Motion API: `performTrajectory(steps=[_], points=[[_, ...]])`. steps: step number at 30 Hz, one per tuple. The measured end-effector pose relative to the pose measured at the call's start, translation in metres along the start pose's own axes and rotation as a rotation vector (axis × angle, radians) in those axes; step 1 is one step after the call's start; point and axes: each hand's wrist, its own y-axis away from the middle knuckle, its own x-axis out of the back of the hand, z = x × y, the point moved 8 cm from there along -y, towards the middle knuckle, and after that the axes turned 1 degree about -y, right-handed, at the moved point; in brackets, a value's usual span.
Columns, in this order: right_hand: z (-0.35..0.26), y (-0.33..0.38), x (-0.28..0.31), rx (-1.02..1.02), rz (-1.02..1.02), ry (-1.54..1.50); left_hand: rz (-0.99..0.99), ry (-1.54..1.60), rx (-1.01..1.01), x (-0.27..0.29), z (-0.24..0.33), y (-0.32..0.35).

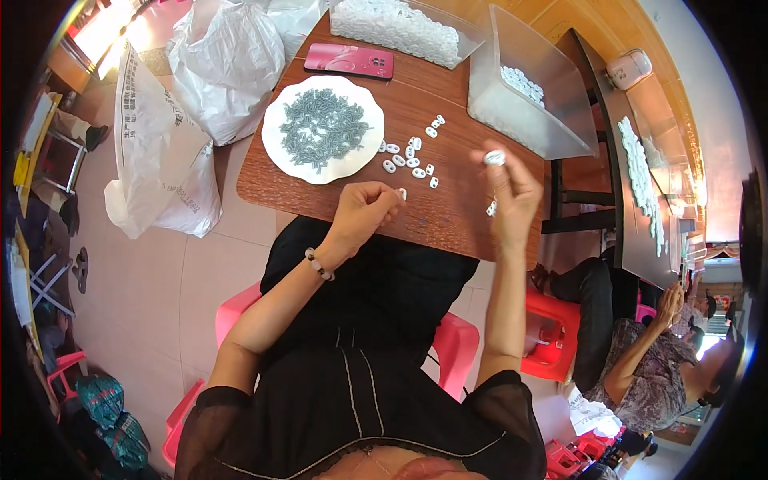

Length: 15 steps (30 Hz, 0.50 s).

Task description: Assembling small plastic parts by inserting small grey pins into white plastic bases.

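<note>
My left hand (pixel 366 214) is closed in a pinch at the near table edge, with a small white plastic piece (pixel 402 194) at its fingertips. My right hand (pixel 514 196), slightly smeared, is raised over the table's right side. Its fingertips grip a white oval plastic piece (pixel 495 158). A second small white piece (pixel 492 208) shows beside that hand; whether it is held I cannot tell. Between the hands and the plate lie several loose white oval pieces with two dark holes (pixel 412 152). Many short grey pins (pixel 324 128) fill the middle of a white scalloped plate (pixel 276 144).
A pink phone (pixel 349 61) lies behind the plate. Two clear bins stand at the back, one heaped with white pieces (pixel 396 32), the other (pixel 512 120) partly filled. White sacks (pixel 164 152) stand left of the table. At right, a person (pixel 660 352) sits by another table.
</note>
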Motion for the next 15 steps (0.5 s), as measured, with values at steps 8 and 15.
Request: performTrajectory(steps=[8, 15], points=[[-0.029, -0.109, 0.089, 0.241, 0.353, 0.968, -0.049, -0.035, -0.064, -0.009, -0.004, -0.002], [-0.03, -0.087, 0.055, 0.38, 0.394, 0.935, -0.065, -0.103, -0.137, -0.007, -0.005, -0.002]])
